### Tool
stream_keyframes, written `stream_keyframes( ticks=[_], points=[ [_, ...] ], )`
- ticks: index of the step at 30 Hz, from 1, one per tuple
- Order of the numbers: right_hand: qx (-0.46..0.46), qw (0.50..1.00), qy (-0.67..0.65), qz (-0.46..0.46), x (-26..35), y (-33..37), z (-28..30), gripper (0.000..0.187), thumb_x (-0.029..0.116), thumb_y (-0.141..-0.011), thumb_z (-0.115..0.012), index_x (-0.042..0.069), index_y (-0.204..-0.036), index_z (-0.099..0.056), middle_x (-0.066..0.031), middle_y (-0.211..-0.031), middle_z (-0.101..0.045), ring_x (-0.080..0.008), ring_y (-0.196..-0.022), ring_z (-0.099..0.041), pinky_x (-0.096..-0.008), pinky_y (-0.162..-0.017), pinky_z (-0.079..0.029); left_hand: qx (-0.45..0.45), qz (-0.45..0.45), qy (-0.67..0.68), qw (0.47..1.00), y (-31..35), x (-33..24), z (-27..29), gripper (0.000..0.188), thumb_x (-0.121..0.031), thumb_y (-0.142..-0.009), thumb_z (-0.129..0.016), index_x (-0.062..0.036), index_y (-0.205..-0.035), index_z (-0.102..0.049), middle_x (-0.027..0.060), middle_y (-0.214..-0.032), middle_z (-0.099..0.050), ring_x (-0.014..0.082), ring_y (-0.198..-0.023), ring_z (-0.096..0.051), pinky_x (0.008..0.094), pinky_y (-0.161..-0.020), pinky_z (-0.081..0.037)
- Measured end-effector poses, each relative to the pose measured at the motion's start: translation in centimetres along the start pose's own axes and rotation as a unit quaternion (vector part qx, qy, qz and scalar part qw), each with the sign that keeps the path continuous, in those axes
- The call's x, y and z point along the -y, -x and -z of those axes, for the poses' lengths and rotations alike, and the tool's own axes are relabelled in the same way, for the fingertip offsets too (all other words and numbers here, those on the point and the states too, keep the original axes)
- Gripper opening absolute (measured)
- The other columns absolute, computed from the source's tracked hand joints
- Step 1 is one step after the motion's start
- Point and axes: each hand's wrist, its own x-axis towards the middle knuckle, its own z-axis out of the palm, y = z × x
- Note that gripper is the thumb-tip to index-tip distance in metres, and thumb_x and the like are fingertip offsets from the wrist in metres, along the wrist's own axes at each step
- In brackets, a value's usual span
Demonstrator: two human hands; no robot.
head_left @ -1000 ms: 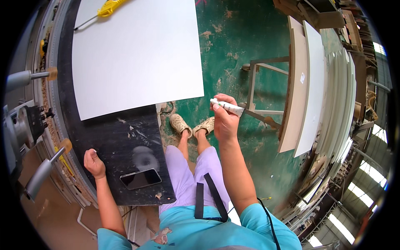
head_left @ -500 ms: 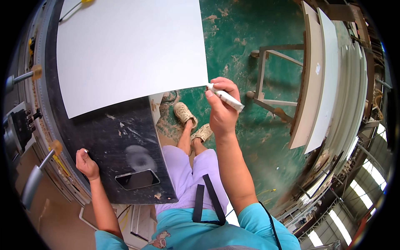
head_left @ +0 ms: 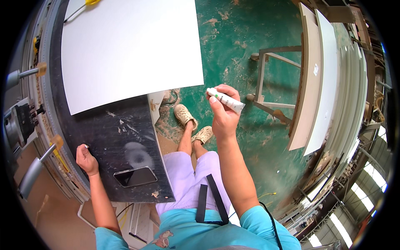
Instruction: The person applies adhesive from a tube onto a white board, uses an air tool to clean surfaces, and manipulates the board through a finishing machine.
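My right hand (head_left: 225,114) is closed around a small white squeeze tube (head_left: 227,100) with green marks, its narrow tip pointing left. The tip is just off the near right corner of a large white board (head_left: 133,50) and does not touch it. My left hand (head_left: 87,161) is closed over the left part of the black tabletop (head_left: 112,137), pinching a tiny white piece (head_left: 86,146) that looks like a cap. A dark smartphone (head_left: 135,177) lies on the tabletop to the right of my left hand. The white board covers the far part of the table.
A yellow-handled screwdriver (head_left: 79,9) lies on the board's far left. Machine rails with metal cylinders (head_left: 35,171) line the left side. On the right, a wheeled metal frame (head_left: 261,79) stands beside stacked panels (head_left: 306,79). Debris marks the green floor (head_left: 266,166).
My right hand has drawn the tube slightly back from the board's corner, and its tip has come away from the edge. My left hand keeps its pinch. The view has shifted a little.
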Motion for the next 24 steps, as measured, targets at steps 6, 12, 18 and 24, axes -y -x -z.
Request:
stream_keyframes(
  ticks=[6, 12, 18, 24],
  points=[
    [-0.001, 0.998, -0.064, -0.016, -0.6, -1.1, -0.9, 0.032, -0.004, -0.084, -0.065, 0.003, -0.113, -0.054, -0.01, -0.111, -0.057, -0.0209, -0.099, -0.062, -0.0352, -0.089, -0.051, 0.01, 0.01, -0.009, 1.0, 0.0, 0.3, 0.2, 0.041, -0.031, -0.104, -0.046, 0.0042, -0.085, -0.056, 0.0114, -0.075, -0.056, 0.0234, -0.067, -0.054, 0.0322, -0.065, -0.044],
    [0.002, 0.997, 0.031, 0.064, -1.6, -1.3, -1.0, 0.028, -0.009, -0.079, -0.066, 0.005, -0.102, -0.058, -0.01, -0.112, -0.055, -0.0147, -0.095, -0.056, -0.0265, -0.082, -0.048, 0.015, 0.006, -0.018, 1.0, -0.2, 0.1, 0.1, 0.04, -0.03, -0.104, -0.046, 0.0042, -0.085, -0.056, 0.0112, -0.074, -0.056, 0.0228, -0.067, -0.053, 0.0316, -0.065, -0.044],
    [-0.002, 0.997, 0.059, 0.057, -0.9, -1.3, -0.7, 0.028, -0.008, -0.078, -0.068, 0.004, -0.101, -0.058, -0.0115, -0.111, -0.055, -0.0154, -0.095, -0.057, -0.0277, -0.081, -0.048, 0.016, 0.011, -0.023, 1.0, -0.1, -0.2, 0.1, 0.039, -0.029, -0.104, -0.046, 0.004, -0.085, -0.056, 0.0109, -0.074, -0.055, 0.0222, -0.067, -0.052, 0.031, -0.065, -0.044],
    [-0.004, 0.994, 0.078, 0.079, -1.1, -1.3, -0.9, 0.027, -0.007, -0.078, -0.069, 0.004, -0.101, -0.058, -0.0121, -0.111, -0.055, -0.015, -0.094, -0.057, -0.0274, -0.08, -0.049, 0.022, 0.022, -0.025, 0.999, -0.3, -0.4, 0.0, 0.039, -0.029, -0.104, -0.046, 0.004, -0.085, -0.056, 0.0106, -0.074, -0.054, 0.0217, -0.067, -0.051, 0.0305, -0.064, -0.044]
  ],
)
